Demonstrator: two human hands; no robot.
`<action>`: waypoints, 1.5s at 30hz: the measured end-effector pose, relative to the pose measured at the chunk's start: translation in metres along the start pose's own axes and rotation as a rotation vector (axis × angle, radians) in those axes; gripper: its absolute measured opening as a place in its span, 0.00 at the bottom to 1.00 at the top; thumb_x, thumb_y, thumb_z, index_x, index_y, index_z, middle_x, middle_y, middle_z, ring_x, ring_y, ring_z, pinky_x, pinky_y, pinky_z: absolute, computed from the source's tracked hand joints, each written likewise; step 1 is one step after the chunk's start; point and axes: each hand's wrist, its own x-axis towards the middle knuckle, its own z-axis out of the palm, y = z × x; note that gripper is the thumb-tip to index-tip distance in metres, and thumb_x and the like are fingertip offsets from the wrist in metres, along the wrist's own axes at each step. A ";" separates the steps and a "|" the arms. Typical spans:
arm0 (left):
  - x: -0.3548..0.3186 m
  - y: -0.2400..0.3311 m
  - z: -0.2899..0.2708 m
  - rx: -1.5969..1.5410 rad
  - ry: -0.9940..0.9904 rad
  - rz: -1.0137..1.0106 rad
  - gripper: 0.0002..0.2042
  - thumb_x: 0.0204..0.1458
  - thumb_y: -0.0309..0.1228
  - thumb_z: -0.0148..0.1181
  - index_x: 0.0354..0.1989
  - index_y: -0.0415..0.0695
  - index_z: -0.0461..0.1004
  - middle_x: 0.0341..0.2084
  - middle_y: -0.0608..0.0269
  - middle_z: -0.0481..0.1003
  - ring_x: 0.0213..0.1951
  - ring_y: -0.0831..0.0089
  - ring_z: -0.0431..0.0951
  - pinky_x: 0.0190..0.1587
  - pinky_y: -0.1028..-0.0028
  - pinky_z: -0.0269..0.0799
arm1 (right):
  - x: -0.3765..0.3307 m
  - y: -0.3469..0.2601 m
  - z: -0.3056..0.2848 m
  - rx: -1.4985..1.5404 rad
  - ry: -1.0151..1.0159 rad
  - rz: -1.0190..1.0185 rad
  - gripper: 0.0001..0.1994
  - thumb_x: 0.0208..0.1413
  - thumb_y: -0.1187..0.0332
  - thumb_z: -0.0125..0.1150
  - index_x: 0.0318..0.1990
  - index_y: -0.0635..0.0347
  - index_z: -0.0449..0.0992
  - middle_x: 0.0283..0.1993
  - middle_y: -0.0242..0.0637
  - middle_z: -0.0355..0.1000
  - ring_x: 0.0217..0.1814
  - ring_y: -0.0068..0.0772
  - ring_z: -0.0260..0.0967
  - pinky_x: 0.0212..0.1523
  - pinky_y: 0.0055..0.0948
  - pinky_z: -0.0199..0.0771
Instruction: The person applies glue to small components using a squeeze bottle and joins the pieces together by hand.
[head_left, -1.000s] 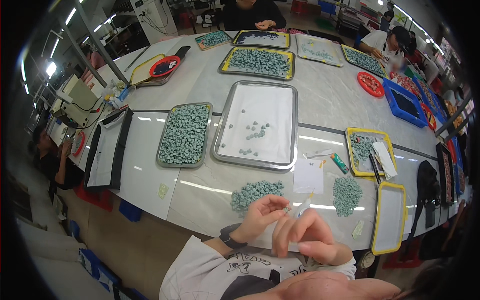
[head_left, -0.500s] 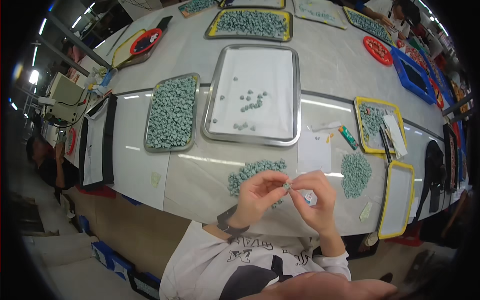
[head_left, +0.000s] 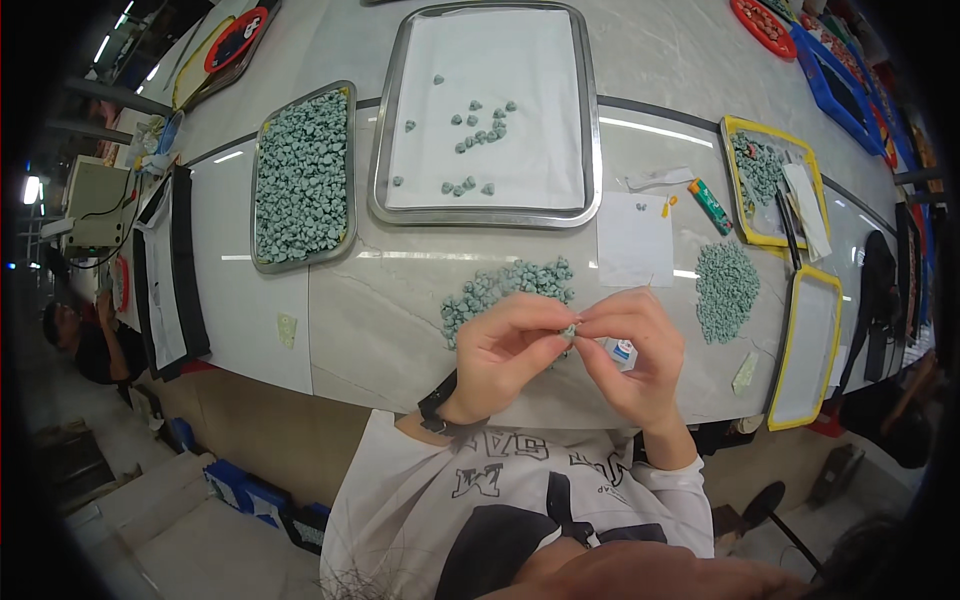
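Note:
Both my hands meet over the near edge of the table, fingertips pinched together. My left hand (head_left: 508, 350), with a dark watch on its wrist, grips a small grey-green piece (head_left: 569, 331) between thumb and forefinger. From the other side my right hand (head_left: 640, 350) pinches the same piece; its exact shape is mostly hidden by the fingers. Just beyond my left hand lies a loose heap of chunky grey-green pieces (head_left: 500, 285). A heap of finer green pieces (head_left: 727, 290) lies right of my right hand. A small white-and-blue container (head_left: 621, 352) sits partly behind the right hand.
Ahead stands a metal tray (head_left: 590, 200) lined with white, with several green pieces on it. Left of it is a filled tray (head_left: 350, 215). On the right are a white sheet (head_left: 640, 250), a green-and-orange box (head_left: 710, 206), and two yellow-rimmed trays (head_left: 826, 200).
The camera view has tilted, so the table things sit higher in the picture. Both hands still pinch the small piece, with fingers slightly shifted around it.

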 end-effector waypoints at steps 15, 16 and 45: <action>0.000 0.001 -0.002 0.114 0.013 0.016 0.12 0.47 0.11 0.56 0.40 0.34 0.76 0.41 0.52 0.74 0.44 0.67 0.76 0.46 0.73 0.72 | 0.003 -0.003 -0.002 -0.035 -0.022 0.031 0.09 0.40 0.82 0.65 0.31 0.61 0.77 0.32 0.38 0.76 0.33 0.34 0.71 0.35 0.28 0.67; 0.000 0.001 -0.002 0.117 0.013 0.021 0.12 0.47 0.11 0.56 0.40 0.34 0.76 0.41 0.52 0.74 0.44 0.67 0.76 0.46 0.73 0.72 | 0.003 -0.003 -0.002 -0.036 -0.023 0.035 0.09 0.40 0.82 0.65 0.31 0.62 0.77 0.32 0.38 0.76 0.33 0.34 0.71 0.35 0.28 0.67; -0.001 -0.005 0.004 0.163 0.049 0.012 0.11 0.48 0.12 0.55 0.41 0.32 0.74 0.40 0.53 0.73 0.43 0.70 0.75 0.46 0.73 0.71 | -0.009 0.009 0.003 -0.047 0.007 0.057 0.09 0.40 0.81 0.65 0.31 0.61 0.77 0.32 0.36 0.76 0.32 0.35 0.71 0.33 0.29 0.69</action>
